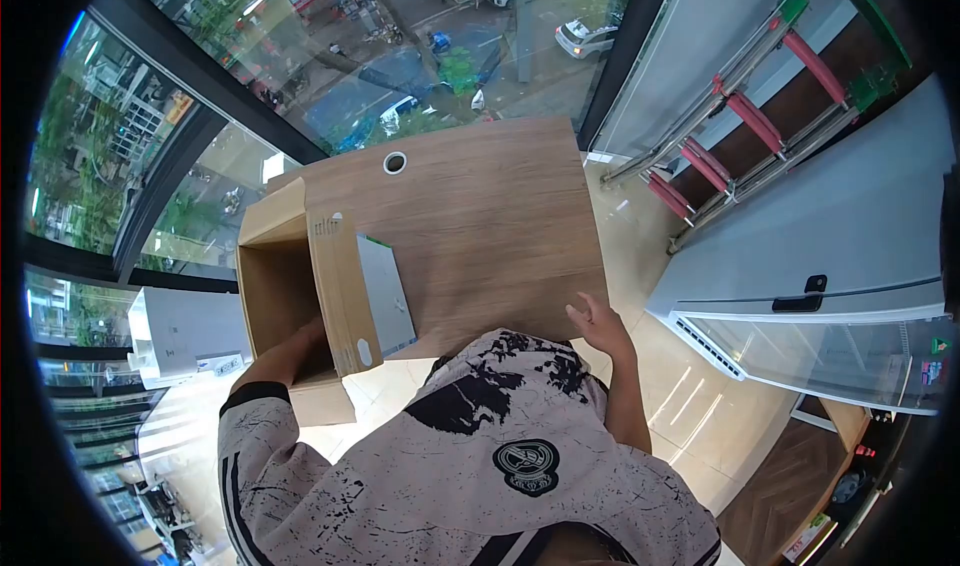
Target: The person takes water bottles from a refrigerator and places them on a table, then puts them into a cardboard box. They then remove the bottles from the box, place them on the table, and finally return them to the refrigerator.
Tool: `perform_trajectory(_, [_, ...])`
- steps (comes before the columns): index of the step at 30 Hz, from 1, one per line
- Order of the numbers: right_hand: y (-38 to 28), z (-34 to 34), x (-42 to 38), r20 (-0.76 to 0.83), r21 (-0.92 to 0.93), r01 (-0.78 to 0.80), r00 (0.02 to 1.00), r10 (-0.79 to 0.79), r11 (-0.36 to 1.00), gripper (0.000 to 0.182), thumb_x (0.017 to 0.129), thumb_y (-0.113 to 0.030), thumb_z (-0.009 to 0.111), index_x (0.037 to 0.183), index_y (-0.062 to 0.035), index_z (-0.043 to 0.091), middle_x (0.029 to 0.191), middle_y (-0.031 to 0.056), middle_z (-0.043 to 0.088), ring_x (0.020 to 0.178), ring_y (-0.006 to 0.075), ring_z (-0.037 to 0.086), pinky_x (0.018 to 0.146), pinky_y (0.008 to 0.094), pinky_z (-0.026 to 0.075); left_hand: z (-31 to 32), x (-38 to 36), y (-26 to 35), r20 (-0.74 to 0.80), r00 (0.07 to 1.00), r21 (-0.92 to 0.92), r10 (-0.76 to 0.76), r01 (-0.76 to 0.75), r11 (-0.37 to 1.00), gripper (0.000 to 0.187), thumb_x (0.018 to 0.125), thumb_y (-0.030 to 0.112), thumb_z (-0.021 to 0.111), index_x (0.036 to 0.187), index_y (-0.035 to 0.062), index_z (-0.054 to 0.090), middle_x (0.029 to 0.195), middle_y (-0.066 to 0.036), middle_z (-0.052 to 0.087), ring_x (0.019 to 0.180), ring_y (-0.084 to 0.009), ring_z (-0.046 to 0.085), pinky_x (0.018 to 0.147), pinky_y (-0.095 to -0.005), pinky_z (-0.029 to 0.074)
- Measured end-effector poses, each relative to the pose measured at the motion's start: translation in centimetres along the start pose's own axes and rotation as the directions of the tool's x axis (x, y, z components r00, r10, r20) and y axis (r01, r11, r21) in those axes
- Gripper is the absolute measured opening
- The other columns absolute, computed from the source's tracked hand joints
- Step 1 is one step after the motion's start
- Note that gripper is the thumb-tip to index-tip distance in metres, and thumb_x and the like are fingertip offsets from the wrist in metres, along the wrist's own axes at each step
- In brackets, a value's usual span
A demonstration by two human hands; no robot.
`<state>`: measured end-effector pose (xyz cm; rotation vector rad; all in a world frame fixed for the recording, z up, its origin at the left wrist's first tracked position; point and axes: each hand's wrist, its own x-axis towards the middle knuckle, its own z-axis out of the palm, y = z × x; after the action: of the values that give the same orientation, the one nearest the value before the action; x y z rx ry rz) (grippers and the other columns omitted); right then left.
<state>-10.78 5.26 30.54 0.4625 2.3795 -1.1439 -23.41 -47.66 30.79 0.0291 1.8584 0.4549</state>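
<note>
An opened cardboard box [275, 291] stands at the left end of the wooden table [500, 226], its brown flaps spread. My left hand [312, 340] reaches down into it, and the fingers are hidden behind the near flap [340, 291]. Against the right side of that flap shows a white panel [384, 291] with a green top edge. Over the table's near right edge, my right hand [597, 324] is open, fingers apart and holding nothing.
A round cable hole [395, 163] pierces the tabletop near the window. To the left stands a white carton [190, 336]. A metal ladder [745, 116] with pink-wrapped rungs leans at the right, near a white glass-door refrigerator [800, 306]. Tall windows border the far side.
</note>
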Motion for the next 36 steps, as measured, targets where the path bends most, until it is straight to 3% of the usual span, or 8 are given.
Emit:
perform_trajectory(17, [-2.7, 1.3, 2.4, 0.103, -0.145, 0.221, 0.973, -0.208, 0.964, 0.059, 0.084, -0.045, 0.054, 0.124, -0.0032, 0.047, 0.083, 0.0153, 0.064, 0.076, 0.0281, 0.062, 0.071, 0.0374, 0.047, -1.0, 2.5, 0.3, -0.01, 0.986, -0.157, -0.165, 0.162, 0.974, 0.033, 0.078, 0.035, 0.067, 0.103, 0.0144, 0.063, 0.083, -0.008, 0.065, 0.073, -0.0197, 0.063, 0.057, -0.0314, 0.053])
perform_trajectory(19, [-3.5, 1.4, 2.5, 0.112, -0.159, 0.252, 0.965, -0.236, 0.955, 0.059, 0.084, -0.045, 0.054, 0.124, -0.0031, 0.047, 0.084, 0.0156, 0.064, 0.078, 0.0284, 0.062, 0.071, 0.0377, 0.047, -1.3, 1.0, 3.3, -0.334, 0.936, -0.386, 0.115, -0.247, 0.889, 0.042, 0.079, 0.038, 0.064, 0.109, 0.0088, 0.061, 0.095, -0.008, 0.064, 0.084, -0.0188, 0.061, 0.071, -0.0325, 0.051])
perform_trajectory(20, [-4.3, 1.1, 2.3, 0.139, -0.154, 0.239, 0.966, -0.219, 0.959, 0.059, 0.084, -0.045, 0.054, 0.124, -0.003, 0.047, 0.084, 0.0151, 0.064, 0.078, 0.0287, 0.062, 0.072, 0.0381, 0.047, -0.7, 0.0, 5.1, -0.341, 0.933, -0.389, 0.113, -0.25, 0.887, 0.042, 0.079, 0.038, 0.064, 0.109, 0.0088, 0.061, 0.095, -0.008, 0.064, 0.084, -0.0188, 0.061, 0.071, -0.0325, 0.051])
perform_trajectory(22, [-5.0, 1.3, 2.3, 0.169, -0.154, 0.237, 0.963, -0.211, 0.959, 0.059, 0.084, -0.045, 0.054, 0.125, -0.003, 0.047, 0.084, 0.0147, 0.064, 0.078, 0.029, 0.062, 0.073, 0.0385, 0.047, 0.3, -1.6, 7.7, -0.535, 0.812, -0.535, 0.232, -0.539, 0.651, 0.04, 0.078, 0.042, 0.063, 0.095, 0.0057, 0.063, 0.081, -0.013, 0.066, 0.073, -0.0202, 0.065, 0.061, -0.0344, 0.053])
perform_trajectory(26, [-6.1, 1.9, 2.9, 0.231, -0.165, 0.298, 0.938, -0.257, 0.94, 0.06, 0.084, -0.045, 0.053, 0.125, -0.0024, 0.046, 0.085, 0.0135, 0.065, 0.08, 0.03, 0.062, 0.076, 0.0391, 0.046, 1.2, 0.5, 6.2, -0.663, 0.741, -0.082, 0.104, -0.211, 0.974, 0.043, 0.077, 0.043, 0.062, 0.096, 0.0045, 0.063, 0.087, -0.016, 0.065, 0.077, -0.024, 0.065, 0.065, -0.0356, 0.053])
perform_trajectory(29, [-6.5, 2.3, 2.7, 0.258, -0.19, 0.337, 0.923, -0.284, 0.922, 0.06, 0.084, -0.045, 0.053, 0.126, -0.0018, 0.045, 0.085, 0.0136, 0.066, 0.082, 0.0302, 0.062, 0.078, 0.0387, 0.046, 1.0, 2.3, 4.1, -0.679, 0.734, 0.086, -0.002, 0.082, 0.993, 0.046, 0.076, 0.045, 0.062, 0.098, 0.0037, 0.063, 0.091, -0.019, 0.065, 0.08, -0.0268, 0.065, 0.068, -0.0365, 0.053])
perform_trajectory(35, [-4.7, 3.5, 2.9, 0.287, -0.139, 0.34, 0.913, -0.291, 0.93, 0.062, 0.084, -0.046, 0.053, 0.126, -0.0014, 0.045, 0.086, 0.0157, 0.066, 0.083, 0.0295, 0.063, 0.077, 0.0378, 0.047, 0.5, 3.4, 1.4, -0.706, 0.704, 0.043, -0.073, 0.146, 0.988, 0.05, 0.075, 0.046, 0.062, 0.1, 0.0031, 0.063, 0.102, -0.021, 0.062, 0.092, -0.033, 0.063, 0.077, -0.039, 0.051])
perform_trajectory(36, [-4.4, 3.5, 2.9, 0.289, -0.127, 0.33, 0.915, -0.283, 0.936, 0.062, 0.084, -0.046, 0.054, 0.126, -0.0013, 0.045, 0.086, 0.0163, 0.066, 0.083, 0.0294, 0.063, 0.076, 0.0378, 0.047, 0.3, 1.8, 2.9, -0.682, 0.731, 0.036, -0.005, 0.04, 0.999, 0.047, 0.074, 0.044, 0.062, 0.1, 0.0042, 0.063, 0.102, -0.02, 0.062, 0.093, -0.0333, 0.062, 0.078, -0.0398, 0.05])
